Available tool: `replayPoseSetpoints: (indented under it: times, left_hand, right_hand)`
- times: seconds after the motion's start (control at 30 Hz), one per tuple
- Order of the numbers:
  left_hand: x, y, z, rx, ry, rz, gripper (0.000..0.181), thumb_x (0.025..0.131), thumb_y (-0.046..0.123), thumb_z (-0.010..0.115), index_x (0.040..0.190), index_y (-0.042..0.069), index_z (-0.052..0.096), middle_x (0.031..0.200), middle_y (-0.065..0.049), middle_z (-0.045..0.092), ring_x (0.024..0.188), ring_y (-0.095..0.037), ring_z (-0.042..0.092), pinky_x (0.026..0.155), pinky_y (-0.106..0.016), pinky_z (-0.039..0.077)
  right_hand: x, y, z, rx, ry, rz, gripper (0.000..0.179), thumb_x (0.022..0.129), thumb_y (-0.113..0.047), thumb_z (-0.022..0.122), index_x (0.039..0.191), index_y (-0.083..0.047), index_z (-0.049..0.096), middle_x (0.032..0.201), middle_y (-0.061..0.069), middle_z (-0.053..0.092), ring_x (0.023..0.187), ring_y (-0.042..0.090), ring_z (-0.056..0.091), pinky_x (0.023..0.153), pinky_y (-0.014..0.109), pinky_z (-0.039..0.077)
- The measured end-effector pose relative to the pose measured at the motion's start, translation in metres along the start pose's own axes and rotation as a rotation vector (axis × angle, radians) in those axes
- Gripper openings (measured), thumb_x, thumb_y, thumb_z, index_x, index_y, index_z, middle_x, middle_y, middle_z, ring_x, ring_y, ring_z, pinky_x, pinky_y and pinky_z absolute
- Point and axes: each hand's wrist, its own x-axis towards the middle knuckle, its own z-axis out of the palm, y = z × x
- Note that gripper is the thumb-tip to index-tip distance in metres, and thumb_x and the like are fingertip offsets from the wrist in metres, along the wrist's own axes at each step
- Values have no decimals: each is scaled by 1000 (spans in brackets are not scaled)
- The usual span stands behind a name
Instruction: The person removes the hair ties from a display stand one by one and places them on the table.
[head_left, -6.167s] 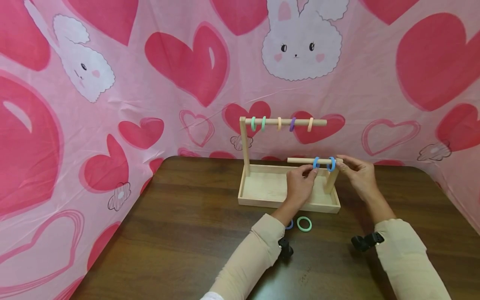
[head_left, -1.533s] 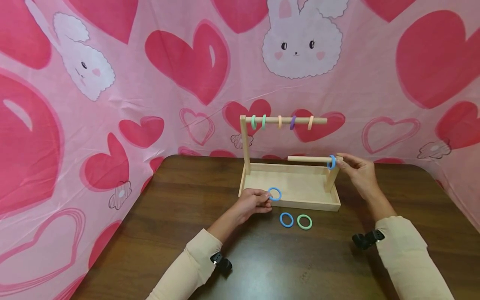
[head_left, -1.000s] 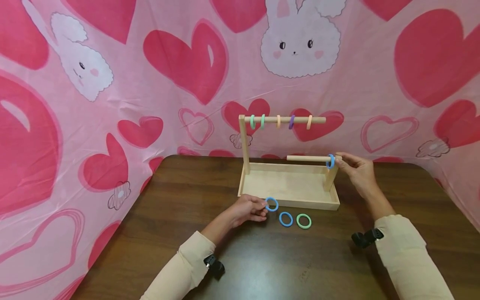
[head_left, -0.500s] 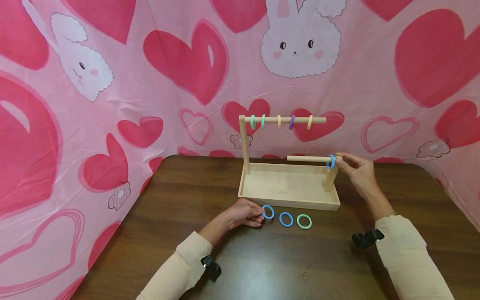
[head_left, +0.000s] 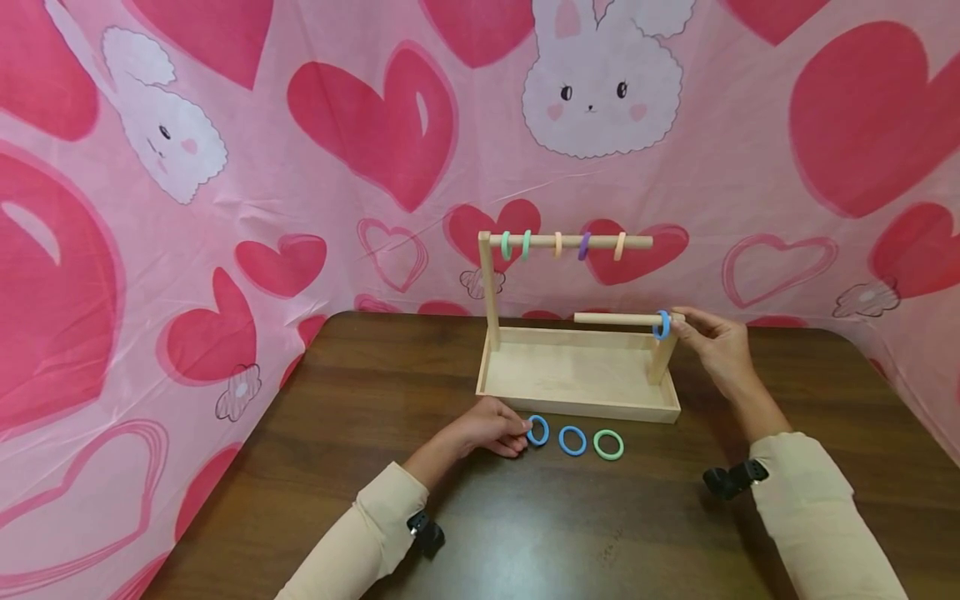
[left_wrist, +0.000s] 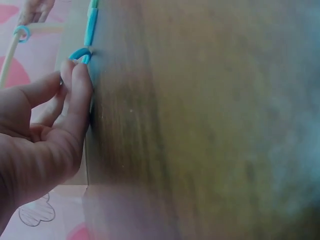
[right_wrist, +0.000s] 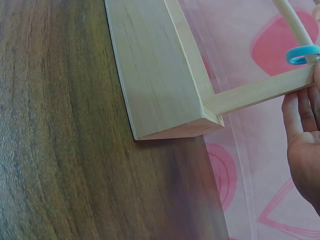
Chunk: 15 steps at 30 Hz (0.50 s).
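Observation:
My left hand (head_left: 491, 427) pinches a blue ring (head_left: 538, 431) by its left edge, low over the table in front of the wooden stand. In the left wrist view the ring (left_wrist: 80, 53) is tilted, its lower edge right at the tabletop. To its right lie a second blue ring (head_left: 572, 441) and a green ring (head_left: 608, 445). At the stand's right end, my right hand (head_left: 716, 343) grips the top of the short post (head_left: 662, 360). One blue ring (head_left: 662, 325) hangs on the lower rod (head_left: 611, 319), close to those fingers.
Green, peach and purple rings hang along the upper rod (head_left: 637, 242), which a taller left post (head_left: 489, 292) bears. Both posts rise from a shallow wooden tray (head_left: 577, 408) on the dark wood table (head_left: 480, 533). Behind hangs a pink cloth (head_left: 480, 167) with hearts and rabbits.
One of the two blue rings has come off the lower rod's free left end. My left hand has brought it down and left to the table beside the other rings. My right hand has stayed put.

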Motion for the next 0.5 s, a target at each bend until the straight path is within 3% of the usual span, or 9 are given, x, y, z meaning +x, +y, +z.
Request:
replayPoseSetpoints:
  times: [0.17, 0.5]
  left_hand:
    - [-2, 1, -2, 55, 24, 20, 25, 100, 11, 63, 101, -13, 73, 65, 3, 64, 58, -2, 60, 59, -21, 59]
    - [-5, 3, -3, 108, 6, 24, 26, 101, 8, 58, 97, -14, 71, 60, 2, 61, 54, -3, 59, 54, -19, 56]
  right_hand:
    - [0, -1, -1, 11, -5, -4, 27, 92, 8, 66, 107, -9, 80, 94, -19, 78, 87, -9, 69, 78, 6, 53]
    - [0, -1, 0, -4, -1, -2, 26, 92, 8, 66, 109, -8, 79, 93, -19, 78, 86, -10, 69, 77, 5, 53]
